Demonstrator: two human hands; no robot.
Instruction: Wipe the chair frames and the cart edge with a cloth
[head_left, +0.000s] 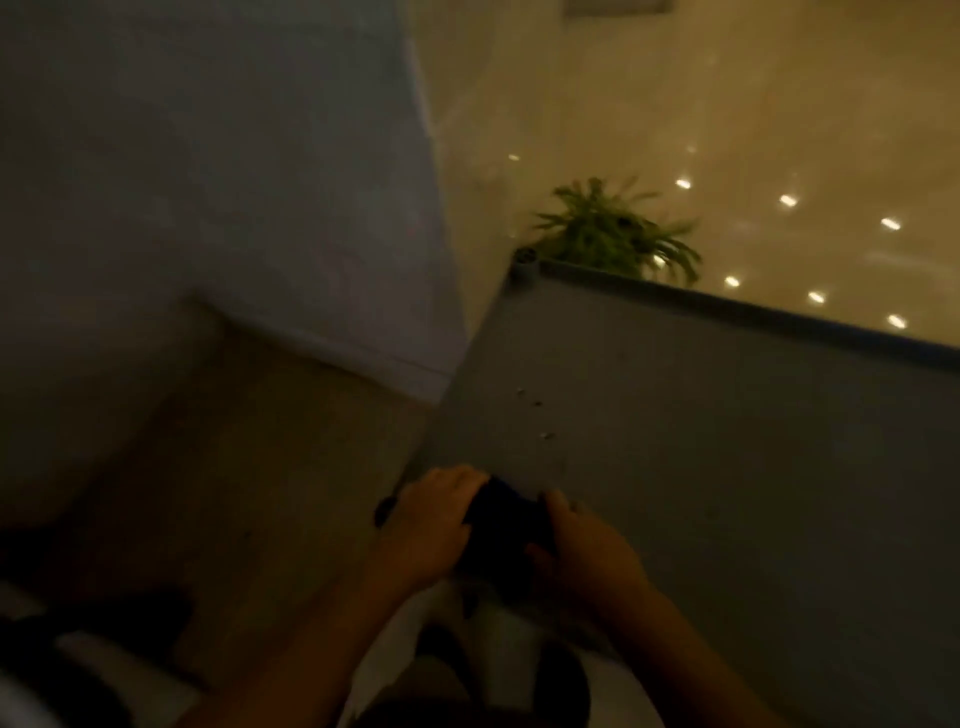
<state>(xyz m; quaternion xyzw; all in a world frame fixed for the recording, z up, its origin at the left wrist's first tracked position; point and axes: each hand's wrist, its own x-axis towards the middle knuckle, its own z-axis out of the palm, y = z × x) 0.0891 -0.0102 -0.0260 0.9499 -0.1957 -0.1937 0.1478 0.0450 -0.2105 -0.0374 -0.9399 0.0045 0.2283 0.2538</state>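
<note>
Fingers (457, 480) of both hands gripped the dark cloth (501, 525), bunched at the near corner of the grey cart (701, 467) top. Dim light and blur hid the cart's edge, so a pass could easily miss stretches or scatter the small crumbs (535, 415) nearby.

A dark, soft cloth (501, 525), matt and crumpled, lies on the cart (727, 467), whose flat grey top looks smooth and matt, like plastic, with a few small crumbs. The floor (779, 104) is glossy polished stone mirroring ceiling lights. The pale wall (208, 182) looks matt and painted.
</note>
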